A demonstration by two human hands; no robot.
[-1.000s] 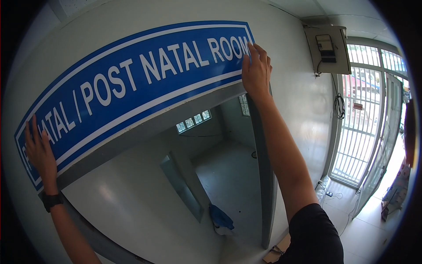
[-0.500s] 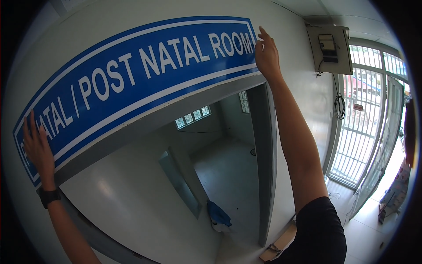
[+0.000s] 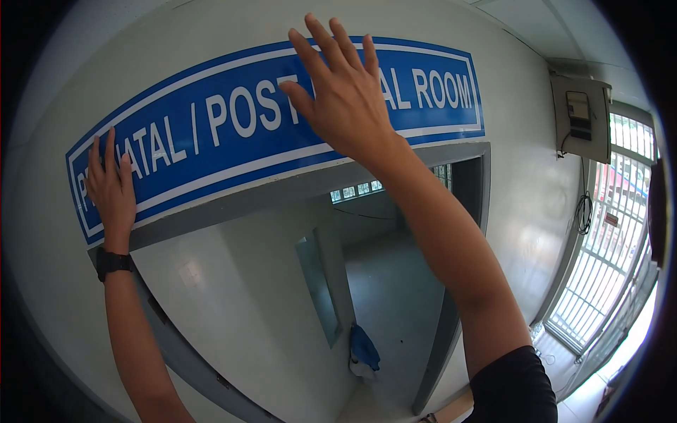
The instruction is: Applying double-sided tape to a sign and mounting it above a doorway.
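Observation:
A long blue sign (image 3: pixel 247 144) with white lettering and a white border spans the wall just above a grey door frame (image 3: pixel 233 204). Flat against its left end lies my left hand (image 3: pixel 113 180), fingers stretched upward, with a black watch on the wrist. My right hand (image 3: pixel 345 102) is spread over the sign right of its middle, hiding part of the lettering and reaching past its top edge. Whether that palm presses on the sign or hovers in front of it, I cannot tell. Neither hand grips anything.
Below the sign, the doorway opens on a room with a pale door (image 3: pixel 233 303) and a blue bag-like bundle (image 3: pixel 363 349) on the floor. To the right are a wall-mounted box (image 3: pixel 580 116), a coil of black cable (image 3: pixel 584 213) and a barred gate (image 3: pixel 599 240).
My right hand has moved left from the sign's right end to over its middle, fingers now spread. The left hand stays at the left end. The view has shifted, moving the sign rightward.

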